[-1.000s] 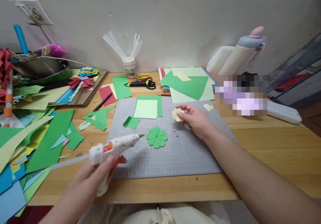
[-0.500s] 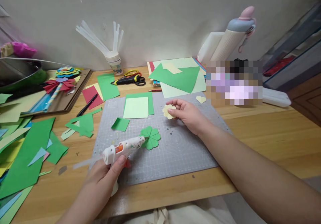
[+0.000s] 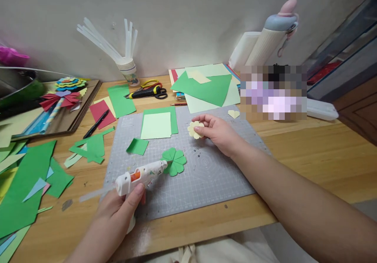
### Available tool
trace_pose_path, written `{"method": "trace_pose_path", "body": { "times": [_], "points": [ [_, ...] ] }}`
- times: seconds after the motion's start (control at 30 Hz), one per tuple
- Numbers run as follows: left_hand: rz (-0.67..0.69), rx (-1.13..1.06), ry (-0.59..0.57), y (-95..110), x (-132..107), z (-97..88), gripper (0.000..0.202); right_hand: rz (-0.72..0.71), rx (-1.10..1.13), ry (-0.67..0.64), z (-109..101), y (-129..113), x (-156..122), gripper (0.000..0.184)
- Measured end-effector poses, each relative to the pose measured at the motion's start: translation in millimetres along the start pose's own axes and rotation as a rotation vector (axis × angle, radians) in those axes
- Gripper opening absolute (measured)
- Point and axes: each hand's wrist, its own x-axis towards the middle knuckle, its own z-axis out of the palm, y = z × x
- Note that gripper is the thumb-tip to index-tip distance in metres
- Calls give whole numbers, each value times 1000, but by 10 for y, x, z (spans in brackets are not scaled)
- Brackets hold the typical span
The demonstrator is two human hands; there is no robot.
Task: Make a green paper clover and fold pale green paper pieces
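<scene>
My left hand [image 3: 125, 206] is closed around the grip of a white hot glue gun [image 3: 143, 176], with a clear glue stick [image 3: 96, 192] poking out of its back end. The gun's nozzle points at the middle of a green paper flower [image 3: 174, 161] lying on the grey cutting mat [image 3: 203, 192]. Whether the tip touches the paper I cannot tell. Between thumb and fingers, my right hand [image 3: 215, 133] pinches a small cream paper flower [image 3: 194, 130] just above the mat, to the right of the green one.
Pale and green paper squares [image 3: 156, 125] and a small green piece [image 3: 137, 146] lie on the mat. Behind it are scissors [image 3: 160, 93], a utility knife [image 3: 144, 93] and a cup of glue sticks [image 3: 128, 72]. Green scraps [image 3: 29, 184] pile at left; a bottle [image 3: 271, 39] stands back right.
The view has shifted slightly, so everything sits a little further left. Both hands keep their holds, and the glue gun stays at the green flower's centre.
</scene>
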Motion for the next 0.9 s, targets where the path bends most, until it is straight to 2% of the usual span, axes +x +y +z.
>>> {"method": "trace_pose_path", "body": {
  "times": [0.43, 0.6, 0.77, 0.9],
  "points": [
    [24, 15, -10, 36, 24, -19, 60, -3, 10, -1, 9, 0, 11, 26],
    [-30, 31, 19, 129, -31, -60, 60, 2, 16, 1, 10, -8, 11, 25],
    [36, -44, 33, 162, -67, -90, 55, 8, 6, 4, 8, -12, 7, 25],
    [-13, -38, 72, 155, -75, -88, 55, 2, 12, -1, 1, 0, 10, 25]
  ]
}}
